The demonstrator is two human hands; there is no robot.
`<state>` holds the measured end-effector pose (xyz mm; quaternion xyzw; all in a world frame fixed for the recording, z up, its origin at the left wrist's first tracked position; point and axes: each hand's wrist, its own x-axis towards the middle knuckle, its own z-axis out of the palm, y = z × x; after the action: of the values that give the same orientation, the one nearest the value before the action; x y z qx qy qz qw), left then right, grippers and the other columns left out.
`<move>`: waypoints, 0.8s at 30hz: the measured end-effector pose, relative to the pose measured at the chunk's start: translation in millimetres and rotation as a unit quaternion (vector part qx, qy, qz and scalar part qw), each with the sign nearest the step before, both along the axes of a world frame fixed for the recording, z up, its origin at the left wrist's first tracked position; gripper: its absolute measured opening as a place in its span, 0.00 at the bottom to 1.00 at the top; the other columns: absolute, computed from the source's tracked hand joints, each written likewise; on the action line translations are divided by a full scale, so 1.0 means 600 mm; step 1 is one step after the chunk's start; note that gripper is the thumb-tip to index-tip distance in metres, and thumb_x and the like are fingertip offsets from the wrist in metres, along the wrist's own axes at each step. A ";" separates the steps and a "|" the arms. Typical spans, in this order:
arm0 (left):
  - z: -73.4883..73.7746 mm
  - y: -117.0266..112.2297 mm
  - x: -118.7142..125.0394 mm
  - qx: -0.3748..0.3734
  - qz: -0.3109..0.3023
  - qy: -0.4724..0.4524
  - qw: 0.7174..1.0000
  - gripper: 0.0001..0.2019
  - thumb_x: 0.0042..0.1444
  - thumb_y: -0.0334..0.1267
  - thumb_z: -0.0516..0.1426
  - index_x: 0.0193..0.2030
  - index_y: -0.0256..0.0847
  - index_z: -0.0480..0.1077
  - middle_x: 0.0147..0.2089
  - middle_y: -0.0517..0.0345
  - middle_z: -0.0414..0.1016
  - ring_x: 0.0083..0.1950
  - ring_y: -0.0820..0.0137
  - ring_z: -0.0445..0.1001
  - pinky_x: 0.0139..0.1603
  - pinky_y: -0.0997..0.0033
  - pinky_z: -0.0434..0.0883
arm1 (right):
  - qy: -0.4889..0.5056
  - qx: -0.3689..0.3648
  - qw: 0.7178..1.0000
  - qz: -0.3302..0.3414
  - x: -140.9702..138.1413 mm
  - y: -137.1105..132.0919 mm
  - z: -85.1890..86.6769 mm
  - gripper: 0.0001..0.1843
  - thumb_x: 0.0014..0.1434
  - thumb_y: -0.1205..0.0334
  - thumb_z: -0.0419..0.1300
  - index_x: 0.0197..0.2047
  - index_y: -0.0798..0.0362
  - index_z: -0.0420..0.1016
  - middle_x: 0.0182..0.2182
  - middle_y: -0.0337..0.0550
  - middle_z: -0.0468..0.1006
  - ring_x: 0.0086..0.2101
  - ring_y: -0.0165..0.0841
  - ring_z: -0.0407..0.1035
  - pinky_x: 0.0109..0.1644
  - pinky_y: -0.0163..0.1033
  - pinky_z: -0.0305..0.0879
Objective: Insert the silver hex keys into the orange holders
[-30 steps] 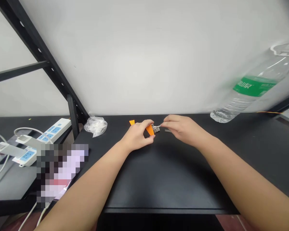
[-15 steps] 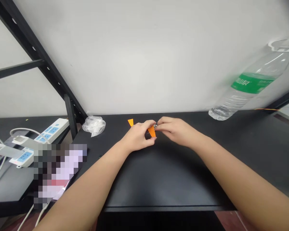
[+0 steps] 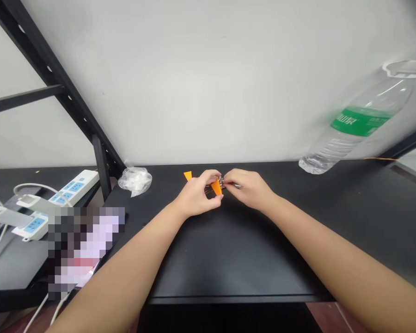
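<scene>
A black tabletop (image 3: 235, 266) is backed by a pale wall (image 3: 211, 92). Near its back edge, between thumb and fingers of the left hand (image 3: 195, 195), an orange piece (image 3: 217, 188) is gripped, partly hidden. Adjoining metal parts (image 3: 221, 181) are obscured by the right hand (image 3: 247, 187); what its bunched fingertips hold cannot be told.

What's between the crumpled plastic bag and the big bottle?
In the head view: the left hand, holding an orange item; the right hand; and small metal parts between the hands.
</scene>
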<state>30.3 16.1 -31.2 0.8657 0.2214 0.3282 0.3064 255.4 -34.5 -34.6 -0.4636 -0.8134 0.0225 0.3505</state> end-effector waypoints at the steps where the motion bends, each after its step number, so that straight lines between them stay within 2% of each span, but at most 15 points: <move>1: 0.001 0.000 0.000 -0.001 0.000 -0.001 1.000 0.27 0.54 0.36 0.64 0.60 0.44 0.64 0.56 0.53 0.80 0.60 0.61 0.79 0.59 0.63 0.77 | -0.002 0.000 1.000 -0.006 0.000 -0.001 0.000 0.07 0.65 0.69 0.58 0.39 0.49 0.76 0.39 0.42 0.81 0.36 0.34 0.75 0.40 0.40 0.69; 6: 0.003 0.000 0.001 -0.013 0.002 -0.003 1.000 0.25 0.54 0.36 0.64 0.58 0.44 0.65 0.53 0.53 0.81 0.57 0.61 0.80 0.55 0.62 0.78 | -0.035 0.012 0.999 -0.035 -0.003 -0.003 0.002 0.06 0.67 0.64 0.58 0.37 0.50 0.74 0.37 0.43 0.80 0.34 0.34 0.73 0.36 0.39 0.66; 9: 0.000 0.001 0.001 -0.023 0.013 0.000 1.000 0.24 0.54 0.37 0.64 0.58 0.44 0.65 0.51 0.54 0.81 0.55 0.61 0.81 0.49 0.65 0.80 | -0.069 0.021 0.995 -0.068 -0.002 -0.003 0.002 0.08 0.68 0.62 0.57 0.37 0.50 0.75 0.37 0.44 0.80 0.33 0.34 0.73 0.33 0.39 0.63; 12: -0.005 0.002 0.000 -0.024 0.024 0.003 0.999 0.24 0.55 0.38 0.64 0.58 0.45 0.66 0.53 0.54 0.80 0.56 0.61 0.80 0.47 0.67 0.80 | -0.090 0.009 0.993 -0.075 0.014 0.000 0.008 0.07 0.68 0.62 0.57 0.39 0.50 0.76 0.38 0.45 0.81 0.34 0.34 0.73 0.35 0.39 0.63; 15: -0.010 0.004 -0.002 -0.016 0.035 -0.001 0.999 0.24 0.55 0.38 0.64 0.59 0.46 0.67 0.55 0.53 0.79 0.58 0.61 0.79 0.53 0.65 0.79 | -0.093 -0.037 0.993 -0.059 0.053 0.003 0.019 0.05 0.65 0.62 0.60 0.40 0.49 0.78 0.38 0.44 0.81 0.36 0.36 0.74 0.40 0.40 0.66; 17: -0.011 0.006 -0.002 -0.004 0.041 0.000 0.999 0.24 0.56 0.38 0.64 0.59 0.45 0.67 0.55 0.54 0.79 0.57 0.62 0.80 0.55 0.63 0.78 | -0.099 -0.074 0.989 -0.083 0.087 0.006 0.025 0.06 0.64 0.61 0.60 0.39 0.49 0.79 0.37 0.43 0.82 0.36 0.36 0.74 0.41 0.41 0.67; 21: -0.011 0.009 -0.001 0.033 0.027 0.004 0.999 0.22 0.59 0.37 0.61 0.60 0.44 0.70 0.52 0.55 0.80 0.49 0.67 0.81 0.51 0.66 0.78 | -0.136 -0.164 0.969 -0.130 0.149 0.010 0.026 0.08 0.63 0.59 0.60 0.38 0.48 0.81 0.37 0.42 0.83 0.35 0.38 0.75 0.40 0.42 0.68; 24: -0.013 0.012 0.002 0.063 0.023 -0.010 0.998 0.21 0.60 0.36 0.60 0.61 0.45 0.73 0.53 0.54 0.80 0.50 0.66 0.80 0.53 0.64 0.78 | -0.149 -0.240 0.951 -0.127 0.171 0.013 0.019 0.09 0.61 0.58 0.61 0.39 0.47 0.83 0.38 0.42 0.84 0.34 0.38 0.75 0.39 0.41 0.68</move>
<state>31.4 23.2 -39.1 0.8744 0.2170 0.3574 0.2461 357.8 -26.4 -23.0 -0.6317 -0.7614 0.1027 0.1036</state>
